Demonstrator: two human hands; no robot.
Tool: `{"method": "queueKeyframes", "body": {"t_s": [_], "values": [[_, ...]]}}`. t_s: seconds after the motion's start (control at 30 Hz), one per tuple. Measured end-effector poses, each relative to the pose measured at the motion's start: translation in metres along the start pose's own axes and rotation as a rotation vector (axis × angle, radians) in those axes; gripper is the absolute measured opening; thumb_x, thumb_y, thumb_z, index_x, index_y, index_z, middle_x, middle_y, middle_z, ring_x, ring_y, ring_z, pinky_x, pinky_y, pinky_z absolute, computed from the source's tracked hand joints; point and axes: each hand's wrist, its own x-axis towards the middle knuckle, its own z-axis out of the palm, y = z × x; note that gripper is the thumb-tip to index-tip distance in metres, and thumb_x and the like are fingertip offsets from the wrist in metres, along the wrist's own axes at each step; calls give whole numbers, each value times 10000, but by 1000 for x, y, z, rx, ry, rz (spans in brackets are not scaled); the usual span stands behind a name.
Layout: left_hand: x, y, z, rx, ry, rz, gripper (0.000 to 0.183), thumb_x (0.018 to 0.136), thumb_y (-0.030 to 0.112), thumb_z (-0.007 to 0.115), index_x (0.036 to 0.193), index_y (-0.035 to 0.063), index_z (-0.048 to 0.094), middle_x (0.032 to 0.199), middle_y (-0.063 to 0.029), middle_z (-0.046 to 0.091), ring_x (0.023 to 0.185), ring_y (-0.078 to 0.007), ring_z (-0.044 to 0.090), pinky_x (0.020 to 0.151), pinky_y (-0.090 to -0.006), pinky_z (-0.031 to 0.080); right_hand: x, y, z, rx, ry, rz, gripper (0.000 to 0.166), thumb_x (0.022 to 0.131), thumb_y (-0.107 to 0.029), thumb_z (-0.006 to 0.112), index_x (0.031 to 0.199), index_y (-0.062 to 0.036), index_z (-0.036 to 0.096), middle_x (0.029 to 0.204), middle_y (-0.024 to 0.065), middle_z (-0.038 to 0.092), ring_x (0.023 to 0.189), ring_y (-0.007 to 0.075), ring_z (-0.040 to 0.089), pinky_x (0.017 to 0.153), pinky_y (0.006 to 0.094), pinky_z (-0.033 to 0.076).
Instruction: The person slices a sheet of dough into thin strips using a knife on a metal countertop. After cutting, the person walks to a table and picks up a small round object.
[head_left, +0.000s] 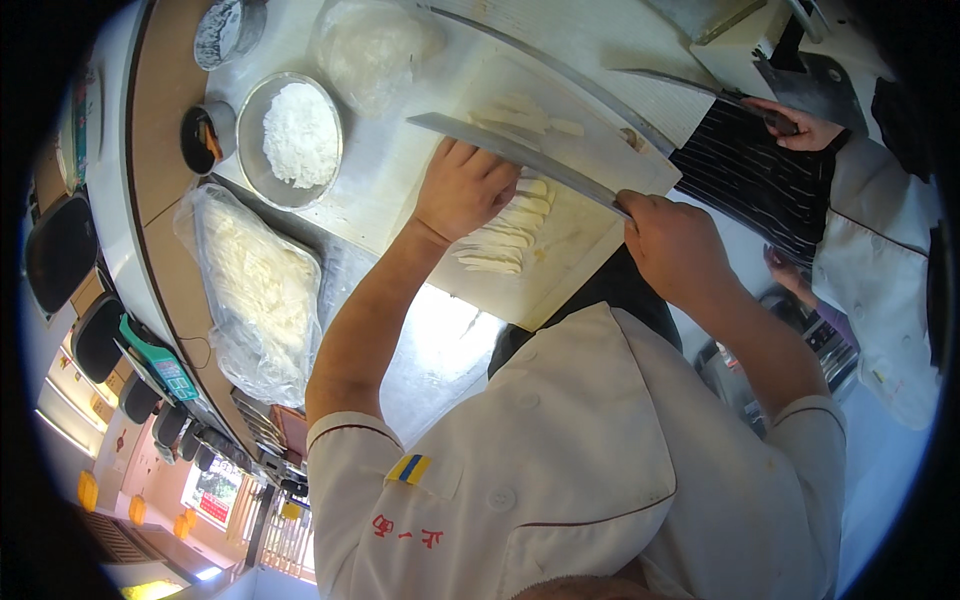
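My right hand (671, 244) grips the handle of a long kitchen knife (517, 154), its blade running up and left across a pale cutting board (592, 247). Against the near side of the blade, my left hand (465, 191) bends its fingers down; the blade hides its fingertips, and whether they hold anything cannot be seen. Flat cut strips of pale dough (499, 236) lie side by side under and beside that hand. More dough pieces (517, 112) lie beyond the blade.
Left stand a metal bowl of white flour (300, 135), a small container (208, 139) and a plastic-covered tray of dough strips (255, 277). A plastic bag (375, 52) lies beyond the board. At right, a co-worker's hand (810, 127) holds another knife (690, 82), pointing toward the worktop.
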Motion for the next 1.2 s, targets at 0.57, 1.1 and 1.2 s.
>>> {"method": "queueKeyframes", "body": {"t_s": [0.57,1.1,1.2], "values": [[-3,2,-5,15,-19,-32,340,774,126,792,1110,154,746,1118,-16,687,1043,-289,635,930,-420,539,90,-30,27,91,118,-119,105,980,-114,631,1044,-42,674,912,175,770,892,381,778,788,484,622],[-14,-1,-2,3,26,-25,260,762,106,807,1014,152,759,1134,-18,704,1053,-287,645,924,-421,536,7,-12,-4,-23,-23,-17,153,980,-80,655,1119,-37,701,904,160,763,835,358,772,774,455,618],[-11,0,-6,3,3,-49,278,767,103,804,1037,150,756,1131,-16,702,1047,-287,643,934,-423,540,38,-15,12,-25,-22,-35,115,968,-78,660,1072,-41,690,901,167,760,849,373,771,782,465,617]]}}
